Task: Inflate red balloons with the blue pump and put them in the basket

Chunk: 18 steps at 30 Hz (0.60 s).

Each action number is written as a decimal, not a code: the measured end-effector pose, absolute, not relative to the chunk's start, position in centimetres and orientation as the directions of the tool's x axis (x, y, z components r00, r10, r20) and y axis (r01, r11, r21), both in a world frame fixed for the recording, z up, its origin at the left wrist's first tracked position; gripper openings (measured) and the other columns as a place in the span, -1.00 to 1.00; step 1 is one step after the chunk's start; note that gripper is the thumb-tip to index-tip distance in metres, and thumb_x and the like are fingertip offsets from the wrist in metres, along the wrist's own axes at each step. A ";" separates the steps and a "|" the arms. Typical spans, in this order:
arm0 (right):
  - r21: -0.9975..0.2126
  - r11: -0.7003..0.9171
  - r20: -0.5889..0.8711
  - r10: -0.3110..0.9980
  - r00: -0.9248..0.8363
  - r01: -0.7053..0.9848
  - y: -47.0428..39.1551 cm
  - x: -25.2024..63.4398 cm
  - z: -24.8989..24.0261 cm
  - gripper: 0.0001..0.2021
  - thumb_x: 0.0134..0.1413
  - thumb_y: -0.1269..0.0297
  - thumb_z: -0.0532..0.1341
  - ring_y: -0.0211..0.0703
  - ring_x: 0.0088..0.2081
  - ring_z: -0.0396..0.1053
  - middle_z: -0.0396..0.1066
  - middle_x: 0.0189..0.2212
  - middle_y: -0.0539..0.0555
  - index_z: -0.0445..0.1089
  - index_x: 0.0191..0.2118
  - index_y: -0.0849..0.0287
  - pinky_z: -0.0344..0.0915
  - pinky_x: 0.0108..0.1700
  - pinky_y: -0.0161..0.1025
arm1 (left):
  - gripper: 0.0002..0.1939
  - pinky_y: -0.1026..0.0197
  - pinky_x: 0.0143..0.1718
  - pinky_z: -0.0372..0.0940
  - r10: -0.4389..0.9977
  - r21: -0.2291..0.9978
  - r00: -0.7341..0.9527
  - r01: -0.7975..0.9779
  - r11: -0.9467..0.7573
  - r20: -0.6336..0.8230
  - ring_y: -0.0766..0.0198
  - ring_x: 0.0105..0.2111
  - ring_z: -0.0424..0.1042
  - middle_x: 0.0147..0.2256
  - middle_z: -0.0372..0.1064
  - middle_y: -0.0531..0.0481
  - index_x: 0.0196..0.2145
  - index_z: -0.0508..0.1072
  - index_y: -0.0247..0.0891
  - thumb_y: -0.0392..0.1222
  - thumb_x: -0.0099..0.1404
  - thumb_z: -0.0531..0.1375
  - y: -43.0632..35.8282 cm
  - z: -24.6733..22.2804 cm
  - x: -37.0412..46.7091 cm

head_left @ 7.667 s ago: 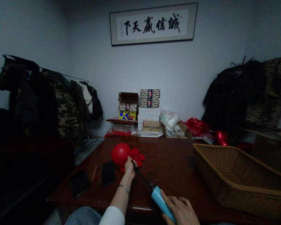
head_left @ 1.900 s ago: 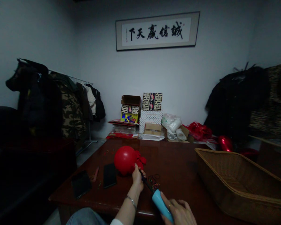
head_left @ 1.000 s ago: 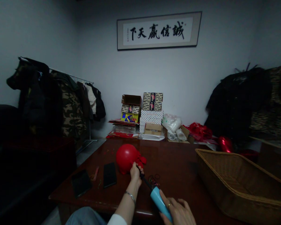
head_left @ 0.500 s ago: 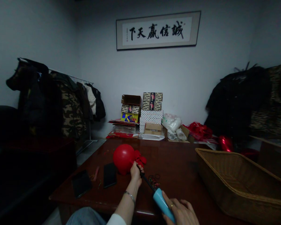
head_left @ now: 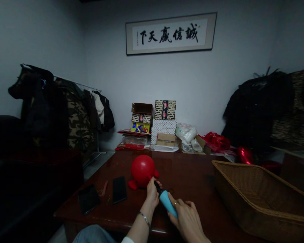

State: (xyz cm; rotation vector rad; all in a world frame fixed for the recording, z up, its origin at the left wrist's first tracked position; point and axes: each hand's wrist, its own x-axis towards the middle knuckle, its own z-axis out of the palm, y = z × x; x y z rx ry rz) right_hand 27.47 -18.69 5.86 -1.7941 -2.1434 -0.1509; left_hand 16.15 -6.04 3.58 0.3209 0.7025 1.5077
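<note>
Head view, the only one here, and the left grip (head_left: 153,193) is closed tight, fingers curled about the red balloon's (head_left: 142,170) neck, right where the black end of the pump (head_left: 168,203) comes in! The exact fit of neck on nozzle is hidden under those fingers. The balloon sits on the bench (head_left: 192,175), round and taut, just beyond that fist, with limp red pieces (head_left: 132,184) peeping out at its foot.

Over to the right grip (head_left: 186,216): it wraps the pump's blue barrel, thumb and fingers around it, no slack to speak of. The barrel is close up to the left fist, little black showing between, so this looks like the pushed-in end of a stroke: air going in, I'd say, that's the step in hand.

And the next move? If more air is wanted, it calls for a straight draw back by the right, the left pinching firmly so the neck can't slip off and leak. Phone (head_left: 119,190) close by to the left, basket (head_left: 230,197) well off to the right; elbow room looks ample.
</note>
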 end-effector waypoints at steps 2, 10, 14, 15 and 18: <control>-0.127 0.190 0.326 0.935 -0.140 0.974 -18.6 27.3 5.8 -0.47 0.03 0.31 0.10 -0.11 -0.25 0.38 0.41 -0.27 0.08 0.11 0.17 0.03 0.02 -0.09 -0.14 | -0.72 0.36 -0.64 0.14 0.975 0.610 -0.077 -0.789 0.068 -0.209 0.41 -0.69 0.19 -0.67 0.18 0.10 -0.51 0.20 -0.26 -0.03 0.18 0.16 -6.1 3.7 16.0; -0.105 0.217 0.387 0.908 -0.161 0.970 -19.3 27.2 4.9 -0.46 0.02 0.31 0.11 -0.15 -0.29 0.38 0.41 -0.26 0.06 0.09 0.18 0.02 0.01 -0.09 -0.14 | -0.64 0.42 -0.74 -0.05 0.971 0.641 -0.117 -0.767 0.046 -0.209 0.49 -0.75 0.07 -0.69 0.09 0.15 -0.52 0.16 -0.25 0.07 0.20 0.11 -5.5 4.0 15.6; -0.105 0.269 0.437 0.878 -0.198 0.958 -19.8 28.3 3.8 -0.46 0.01 0.29 0.13 -0.17 -0.28 0.39 0.41 -0.28 0.02 0.12 0.16 0.00 0.02 -0.09 -0.15 | -0.67 0.44 -0.76 -0.07 0.969 0.633 -0.139 -0.774 0.022 -0.203 0.50 -0.76 0.06 -0.70 0.07 0.17 -0.52 0.15 -0.25 0.03 0.24 0.08 -4.7 3.7 15.0; -0.103 0.287 0.452 0.866 -0.212 0.952 -20.0 28.7 3.4 -0.45 -0.01 0.28 0.14 -0.18 -0.28 0.39 0.42 -0.27 0.01 0.11 0.16 -0.02 0.03 -0.09 -0.16 | -0.67 0.43 -0.76 -0.07 0.968 0.632 -0.150 -0.775 0.010 -0.199 0.49 -0.76 0.06 -0.70 0.06 0.18 -0.52 0.15 -0.25 0.02 0.24 0.08 -4.5 3.6 14.7; -0.090 0.337 0.489 0.835 -0.253 0.937 -20.7 30.2 2.4 -0.41 -0.05 0.24 0.18 -0.20 -0.31 0.40 0.43 -0.27 -0.02 0.10 0.16 -0.05 0.05 -0.10 -0.17 | -0.67 0.43 -0.76 -0.06 0.965 0.628 -0.180 -0.778 -0.020 -0.191 0.49 -0.77 0.06 -0.70 0.05 0.18 -0.50 0.14 -0.24 0.03 0.22 0.11 -3.7 3.5 13.7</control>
